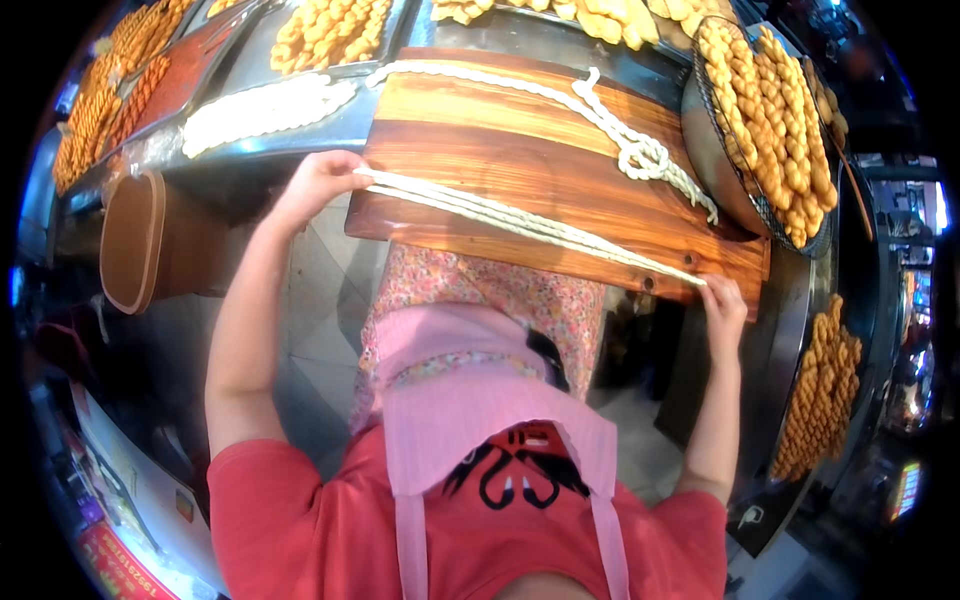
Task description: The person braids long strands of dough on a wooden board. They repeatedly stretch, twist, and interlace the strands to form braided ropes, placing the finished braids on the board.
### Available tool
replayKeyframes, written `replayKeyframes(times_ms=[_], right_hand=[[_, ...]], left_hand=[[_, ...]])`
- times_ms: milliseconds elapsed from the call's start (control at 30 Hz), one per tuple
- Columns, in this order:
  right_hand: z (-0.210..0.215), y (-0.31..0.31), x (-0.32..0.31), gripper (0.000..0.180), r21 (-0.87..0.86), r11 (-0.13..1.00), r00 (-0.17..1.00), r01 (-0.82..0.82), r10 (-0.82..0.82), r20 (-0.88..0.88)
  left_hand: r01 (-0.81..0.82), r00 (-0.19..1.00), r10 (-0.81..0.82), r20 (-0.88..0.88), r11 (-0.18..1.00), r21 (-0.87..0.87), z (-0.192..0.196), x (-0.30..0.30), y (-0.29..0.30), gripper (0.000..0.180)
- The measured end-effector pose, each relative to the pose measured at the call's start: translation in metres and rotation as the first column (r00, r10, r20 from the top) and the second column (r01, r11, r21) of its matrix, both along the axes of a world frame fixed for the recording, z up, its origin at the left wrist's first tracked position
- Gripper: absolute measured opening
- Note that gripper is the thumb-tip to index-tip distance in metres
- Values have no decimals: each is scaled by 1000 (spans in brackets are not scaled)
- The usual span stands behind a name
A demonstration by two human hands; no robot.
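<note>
Several pale strands of dough (530, 224) stretch taut in a slanting line between my two hands, above the near part of a striped wooden board (480, 150). At the board's left edge, my left hand (328, 185) pinches one end of the strands. My right hand (725, 300) pinches the other end at the near right corner, lower in the picture. Farther back on the board lies a long twisted whitish rope of dough (480, 72), running left to right. It ends at the right in a knotted clump (643, 158) with loose tails.
A wire basket (700, 70) heaped with golden fried twists (765, 125) stands against the board's right side. Pale raw-looking twists (265, 110) lie behind my left hand. More fried twists (330, 35) fill trays along the back. A brown bin (190, 235) stands at left.
</note>
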State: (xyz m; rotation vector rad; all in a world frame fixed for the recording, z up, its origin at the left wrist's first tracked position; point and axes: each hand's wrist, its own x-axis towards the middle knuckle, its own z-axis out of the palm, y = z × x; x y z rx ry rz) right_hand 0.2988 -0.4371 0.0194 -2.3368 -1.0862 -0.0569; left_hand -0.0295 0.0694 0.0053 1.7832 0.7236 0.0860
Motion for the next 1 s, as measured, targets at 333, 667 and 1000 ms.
replayKeyframes(times_ms=[333,667,1000], right_hand=[[-29,57,-48,58,-348,935,972,-65,138,190],[-1,286,-28,62,-81,940,795,-331,324,513],[-35,390,-77,35,-178,807,807,-564,584,91]], left_hand=[[-237,876,445,187,734,-636,-42,-94,24,28],[-250,948,294,122,925,-287,-3,-137,56,26],[-75,979,196,-62,623,779,24,-183,79,22]])
